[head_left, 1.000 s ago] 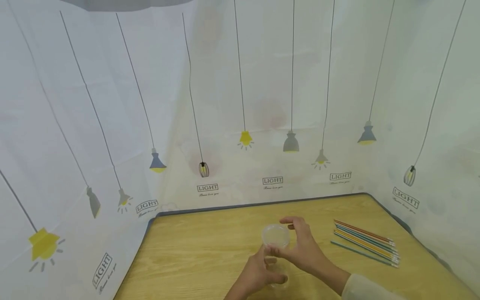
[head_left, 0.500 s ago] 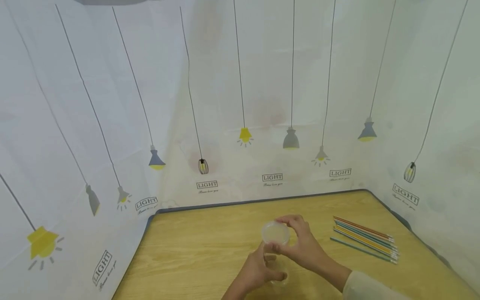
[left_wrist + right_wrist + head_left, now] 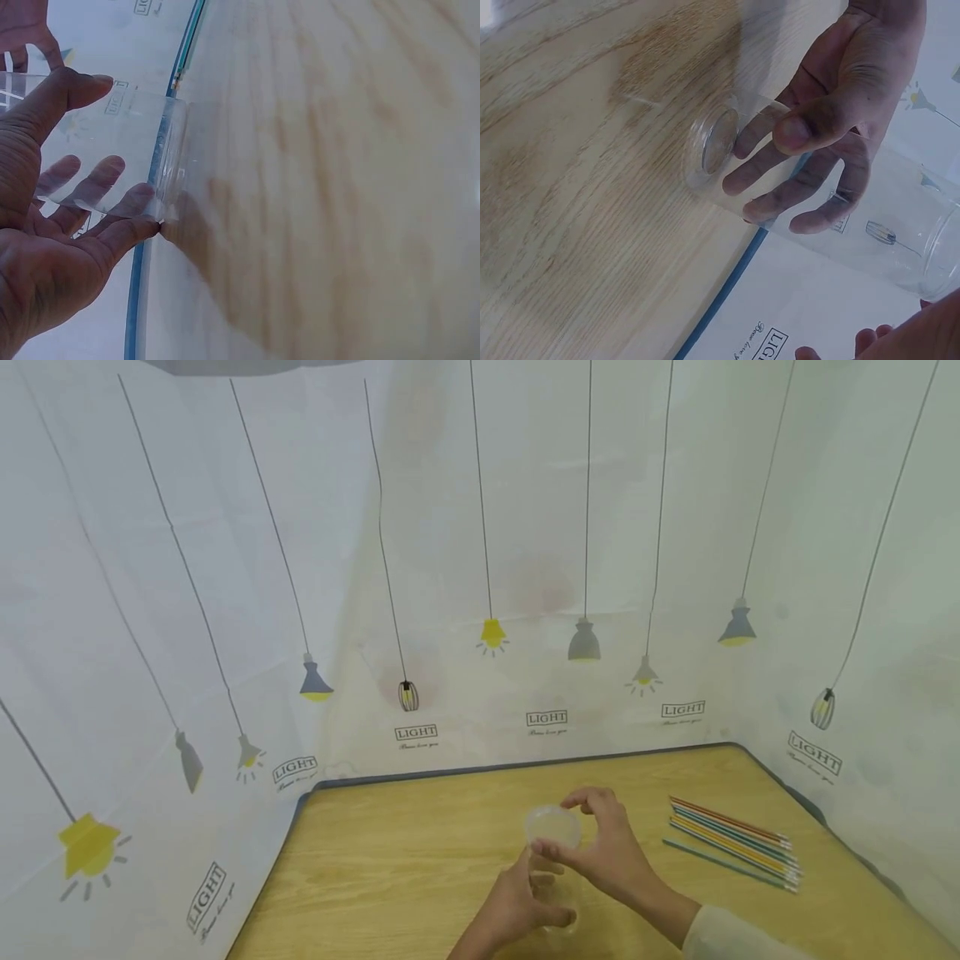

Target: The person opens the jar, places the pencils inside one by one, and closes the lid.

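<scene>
A tall clear jar point(image 3: 765, 169) stands upright near the front of the table, its base at the wood. My left hand point(image 3: 513, 906) grips the jar's side, fingers wrapped behind and showing through the clear wall, thumb in front; the right wrist view shows this left hand point(image 3: 847, 105) up close. On top of the jar is a translucent round lid point(image 3: 552, 828). My right hand point(image 3: 615, 852) spans the lid's edge, thumb on the near side and index finger on the far side. In the left wrist view only part of the right hand point(image 3: 22, 34) shows.
Several pencils point(image 3: 731, 839), in orange-red, teal and yellow, lie side by side on the wooden table point(image 3: 390, 860) to the right of the hands. White cloth walls point(image 3: 480, 543) printed with lamps enclose the table's back and sides.
My right fingers close around the lid's edge half a second ago, then spread slightly and shift along it now. The left hand and jar stay in place.
</scene>
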Tool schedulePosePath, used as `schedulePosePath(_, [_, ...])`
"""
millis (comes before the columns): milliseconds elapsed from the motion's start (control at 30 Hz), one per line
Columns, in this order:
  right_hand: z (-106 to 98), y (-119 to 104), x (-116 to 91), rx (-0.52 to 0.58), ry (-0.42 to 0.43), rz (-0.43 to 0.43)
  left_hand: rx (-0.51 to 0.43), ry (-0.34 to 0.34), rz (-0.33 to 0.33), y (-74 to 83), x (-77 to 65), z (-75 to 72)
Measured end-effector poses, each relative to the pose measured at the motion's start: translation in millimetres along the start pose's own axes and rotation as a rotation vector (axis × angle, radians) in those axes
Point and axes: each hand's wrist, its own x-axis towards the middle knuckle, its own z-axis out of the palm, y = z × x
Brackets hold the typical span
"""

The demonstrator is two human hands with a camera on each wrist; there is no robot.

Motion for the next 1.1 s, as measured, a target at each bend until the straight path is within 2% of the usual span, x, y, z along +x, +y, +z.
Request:
schedulePosePath(233, [-1.4,3.8,0.2,0.006,-0.005,-0.042,0.003,0.001,0.005,-1.7,1.9,0.2])
schedulePosePath(500, [-2.4,4.1,-4.7,0.005,-0.039,-0.045,0.004,0.003,0.006,-5.8,3.8,1.3])
schedulePosePath(900, [3.9,4.7,-4.9,0.006,0.022,-0.073,-0.029,-0.003,0.005,-8.6,3.6,1.6])
schedulePosePath(1100, [2.6,6.9,-5.0,0.016,0.003,-0.111,-0.012,0.002,0.022,-8.9,2.9,2.2])
